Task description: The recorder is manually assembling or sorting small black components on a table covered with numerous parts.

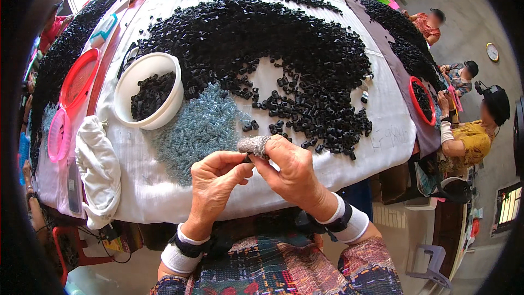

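Observation:
My left hand (217, 177) and my right hand (290, 168) meet at the table's near side, fingertips pinched close together. Between them shows the dark edge of a small black plastic part (247, 159), mostly covered by the fingers. A grey knitted finger cover (254, 146) sits on a finger of my right hand. Just beyond my hands lies a heap of small clear bluish pieces (197, 125). Loose black plastic parts (305, 106) are spread to its right and merge into a large dark pile behind.
A white bowl (176, 98) partly filled with black parts stands left of the bluish heap. A folded white cloth (97, 172) and red sieve (68, 98) lie farther left. Co-workers sit along the right, one in yellow (474, 145), near a red basket (413, 101).

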The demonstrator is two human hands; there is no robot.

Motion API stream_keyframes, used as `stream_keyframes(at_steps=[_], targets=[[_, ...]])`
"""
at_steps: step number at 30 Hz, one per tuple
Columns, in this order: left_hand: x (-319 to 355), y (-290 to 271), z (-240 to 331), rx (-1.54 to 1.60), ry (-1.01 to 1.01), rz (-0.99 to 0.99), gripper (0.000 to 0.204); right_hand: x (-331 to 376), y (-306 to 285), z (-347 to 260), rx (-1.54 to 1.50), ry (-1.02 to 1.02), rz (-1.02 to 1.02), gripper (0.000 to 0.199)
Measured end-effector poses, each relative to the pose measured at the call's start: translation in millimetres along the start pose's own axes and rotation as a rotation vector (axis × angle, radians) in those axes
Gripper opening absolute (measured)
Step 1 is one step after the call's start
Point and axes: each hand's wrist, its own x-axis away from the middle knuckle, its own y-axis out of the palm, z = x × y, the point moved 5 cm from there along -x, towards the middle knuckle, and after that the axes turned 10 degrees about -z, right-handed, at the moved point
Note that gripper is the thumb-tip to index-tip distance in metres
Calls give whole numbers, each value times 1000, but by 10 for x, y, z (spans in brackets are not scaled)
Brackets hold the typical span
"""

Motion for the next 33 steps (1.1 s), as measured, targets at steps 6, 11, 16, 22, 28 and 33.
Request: stream_keyframes(at_steps=[6, 11, 16, 22, 28, 33], targets=[[30, -14, -14, -12, -20, 38, 17, 34, 46, 24, 71, -23, 20, 18], [20, 7, -80, -6, -44, 29, 18, 67, 40, 42, 85, 41, -19, 16], [21, 5, -80, 17, -62, 30, 20, 69, 59, 79, 84, 38, -19, 22], [15, -27, -88, 28, -86, 61, 19, 72, 125, 49, 213, 3, -27, 26], [-22, -42, -107, 44, -130, 35, 14, 58, 148, 40, 230, -30, -45, 29], [-46, -70, -83, 94, -136, 39, 12, -76, 90, -28, 223, -79, -101, 37]])
